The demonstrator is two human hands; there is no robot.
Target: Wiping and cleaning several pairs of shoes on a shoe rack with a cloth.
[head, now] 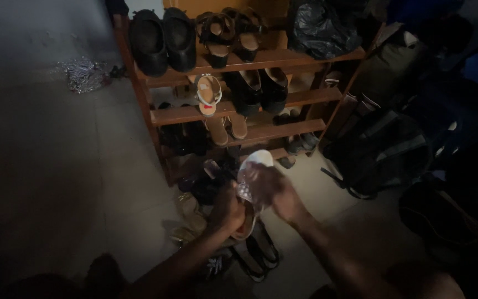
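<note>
Sandal (253,180) in pale, glinting material sits between my hands, left hand (229,210) closed around its heel and right hand (284,200) cupped on its side, not yet on the wooden shoe rack (233,111) beyond my hands, loose shoes (250,252) below.

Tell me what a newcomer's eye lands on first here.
The pale sandal at centre frame, held up by the left hand and right hand, catches the only bright light. Behind it stands a wooden shoe rack crowded with dark shoes and sandals. A dark backpack slumps to its right on the tiled floor.
</note>
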